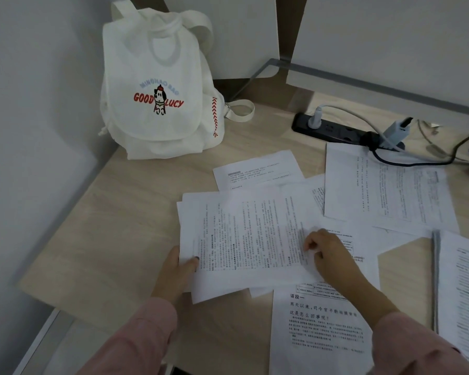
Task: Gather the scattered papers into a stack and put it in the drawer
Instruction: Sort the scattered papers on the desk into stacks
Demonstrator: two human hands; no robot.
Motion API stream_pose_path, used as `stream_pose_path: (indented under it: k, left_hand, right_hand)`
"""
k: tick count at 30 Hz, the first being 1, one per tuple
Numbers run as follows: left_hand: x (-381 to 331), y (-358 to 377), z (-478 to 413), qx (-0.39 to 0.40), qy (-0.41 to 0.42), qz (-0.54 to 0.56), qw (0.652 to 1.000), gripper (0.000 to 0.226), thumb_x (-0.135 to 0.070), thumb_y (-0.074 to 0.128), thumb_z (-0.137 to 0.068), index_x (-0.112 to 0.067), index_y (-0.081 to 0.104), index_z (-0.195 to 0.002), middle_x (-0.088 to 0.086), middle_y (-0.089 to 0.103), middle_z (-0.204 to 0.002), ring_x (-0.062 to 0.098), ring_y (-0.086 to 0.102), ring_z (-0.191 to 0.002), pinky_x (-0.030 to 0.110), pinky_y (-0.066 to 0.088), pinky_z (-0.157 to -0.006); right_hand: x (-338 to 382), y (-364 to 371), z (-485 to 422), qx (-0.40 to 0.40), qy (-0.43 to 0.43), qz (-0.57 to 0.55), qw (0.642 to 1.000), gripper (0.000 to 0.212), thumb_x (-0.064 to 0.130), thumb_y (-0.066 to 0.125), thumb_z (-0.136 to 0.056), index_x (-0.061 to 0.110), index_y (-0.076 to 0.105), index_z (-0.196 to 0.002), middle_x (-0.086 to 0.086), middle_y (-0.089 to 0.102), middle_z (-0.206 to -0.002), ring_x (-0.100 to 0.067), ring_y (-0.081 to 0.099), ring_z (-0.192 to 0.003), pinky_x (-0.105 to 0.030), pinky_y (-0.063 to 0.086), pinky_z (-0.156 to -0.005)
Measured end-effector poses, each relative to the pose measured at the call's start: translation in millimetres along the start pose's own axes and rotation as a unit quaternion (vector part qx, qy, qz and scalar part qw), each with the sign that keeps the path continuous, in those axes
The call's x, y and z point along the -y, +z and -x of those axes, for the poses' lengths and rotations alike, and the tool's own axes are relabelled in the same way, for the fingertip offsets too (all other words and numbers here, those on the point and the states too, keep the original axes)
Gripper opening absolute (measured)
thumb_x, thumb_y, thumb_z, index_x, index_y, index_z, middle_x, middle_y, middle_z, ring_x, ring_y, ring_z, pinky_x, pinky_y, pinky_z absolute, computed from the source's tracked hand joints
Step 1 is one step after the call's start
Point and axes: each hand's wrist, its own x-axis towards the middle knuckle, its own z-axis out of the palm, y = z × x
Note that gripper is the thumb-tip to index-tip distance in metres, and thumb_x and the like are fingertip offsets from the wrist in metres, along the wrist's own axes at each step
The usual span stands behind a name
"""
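Several printed white sheets lie scattered over the wooden desk [119, 226]. My left hand [173, 269] grips the left edge of a small stack of sheets [241, 234], thumb on top. My right hand [328, 253] rests on the stack's right side, fingers curled and pinching the top sheet. A sheet with large printed text [320, 328] lies under my right forearm. Another sheet [257, 169] lies behind the stack, and a wide one [385, 188] lies at the right. More paper [466, 293] sits at the right edge. No drawer is in view.
A white backpack [157, 98] stands in the back left corner against the wall. A black power strip [328, 128] with plugs and cables [406, 158] lies at the back right, one cable crossing the wide sheet. White panels rise behind the desk.
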Motion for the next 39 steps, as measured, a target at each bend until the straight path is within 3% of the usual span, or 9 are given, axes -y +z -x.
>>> stream_pose_path:
  k: [6, 12, 15, 17, 20, 24, 29, 35, 39]
  left_hand:
    - [1.9, -0.7, -3.2, -0.01, -0.031, 0.031, 0.999, 0.025, -0.01, 0.048, -0.092, -0.013, 0.046, -0.117, 0.002, 0.053, -0.105, 0.017, 0.051, -0.091, 0.028, 0.039, -0.075]
    - [7.5, 8.2, 2.6, -0.02, -0.057, 0.039, 0.997, 0.037, -0.018, 0.044, -0.095, -0.009, 0.04, -0.131, 0.008, 0.05, -0.118, 0.026, 0.048, -0.108, 0.037, 0.038, -0.093]
    - [6.6, 8.8, 3.9, -0.019, -0.045, 0.045, 0.998, 0.04, -0.012, 0.048, -0.092, -0.007, 0.041, -0.131, 0.01, 0.051, -0.121, 0.022, 0.047, -0.104, 0.035, 0.037, -0.094]
    - [4.7, 5.9, 4.0, -0.027, -0.041, 0.064, 0.997, 0.034, -0.013, 0.052, -0.091, -0.01, 0.05, -0.125, 0.007, 0.055, -0.117, 0.023, 0.051, -0.103, 0.036, 0.04, -0.093]
    - [-0.6, 3.4, 5.9, -0.038, -0.042, 0.179, 0.982, 0.015, -0.022, 0.056, -0.088, -0.02, 0.064, -0.101, 0.007, 0.066, -0.111, 0.024, 0.062, -0.098, 0.039, 0.052, -0.086]
    - [-12.7, 18.9, 15.3, -0.021, -0.03, 0.27, 0.962, 0.021, -0.027, 0.052, -0.092, -0.017, 0.064, -0.105, 0.003, 0.071, -0.099, 0.016, 0.069, -0.087, 0.022, 0.056, -0.064]
    - [-20.4, 54.0, 24.9, 0.066, -0.017, 0.19, 0.979, 0.027, -0.012, 0.054, -0.091, -0.014, 0.058, -0.117, 0.003, 0.069, -0.104, 0.021, 0.067, -0.093, 0.022, 0.058, -0.065]
    - [-21.9, 59.8, 19.4, 0.035, -0.028, 0.139, 0.989, 0.025, -0.005, 0.047, -0.092, -0.012, 0.054, -0.115, 0.006, 0.062, -0.104, 0.016, 0.061, -0.087, 0.024, 0.051, -0.065]
    - [-12.1, 43.9, 12.2, 0.015, -0.04, 0.086, 0.995, 0.02, -0.009, 0.048, -0.09, -0.012, 0.056, -0.108, 0.009, 0.064, -0.105, 0.026, 0.061, -0.093, 0.037, 0.051, -0.08]
  right_hand:
    - [-9.7, 0.2, 4.4, -0.07, 0.149, -0.061, 0.985, 0.051, -0.006, 0.054, -0.079, 0.008, 0.049, -0.129, -0.02, 0.041, -0.131, -0.037, 0.048, -0.112, -0.045, 0.043, -0.097]
    - [0.6, -11.9, -3.4, -0.032, 0.284, -0.252, 0.925, 0.036, 0.011, 0.054, -0.089, 0.008, 0.05, -0.124, -0.008, 0.055, -0.109, -0.029, 0.055, -0.104, -0.043, 0.045, -0.092]
    - [5.9, -16.8, 1.4, 0.021, 0.277, -0.252, 0.927, 0.008, 0.016, 0.054, -0.09, 0.013, 0.061, -0.088, -0.007, 0.062, -0.093, -0.024, 0.058, -0.083, -0.034, 0.048, -0.074]
    - [5.9, -18.7, 8.2, 0.03, 0.263, -0.286, 0.921, 0.016, 0.014, 0.051, -0.091, 0.017, 0.058, -0.077, -0.005, 0.063, -0.085, -0.02, 0.058, -0.074, -0.028, 0.045, -0.063]
    - [3.3, -20.8, 21.5, -0.006, 0.277, -0.374, 0.885, 0.013, 0.01, 0.05, -0.091, 0.014, 0.063, -0.09, -0.007, 0.068, -0.096, -0.025, 0.064, -0.085, -0.033, 0.052, -0.072]
    - [7.3, -13.6, 43.2, 0.038, 0.282, -0.486, 0.826, 0.019, 0.006, 0.049, -0.091, 0.016, 0.061, -0.102, -0.004, 0.07, -0.099, -0.024, 0.066, -0.092, -0.03, 0.054, -0.07]
    - [15.7, 4.0, 66.8, 0.135, 0.269, -0.466, 0.832, 0.02, 0.007, 0.052, -0.09, 0.01, 0.061, -0.107, -0.011, 0.071, -0.104, -0.024, 0.069, -0.093, -0.025, 0.057, -0.071]
    - [-22.4, -1.4, 80.7, -0.112, 0.32, -0.222, 0.914, 0.04, 0.024, 0.066, -0.083, 0.01, 0.054, -0.117, -0.015, 0.058, -0.115, -0.025, 0.056, -0.098, -0.034, 0.046, -0.079]
    - [-46.4, -3.1, 92.4, -0.135, 0.395, -0.089, 0.904, 0.072, 0.029, 0.077, -0.071, 0.002, 0.044, -0.128, -0.025, 0.047, -0.126, -0.037, 0.034, -0.123, -0.043, 0.029, -0.102]
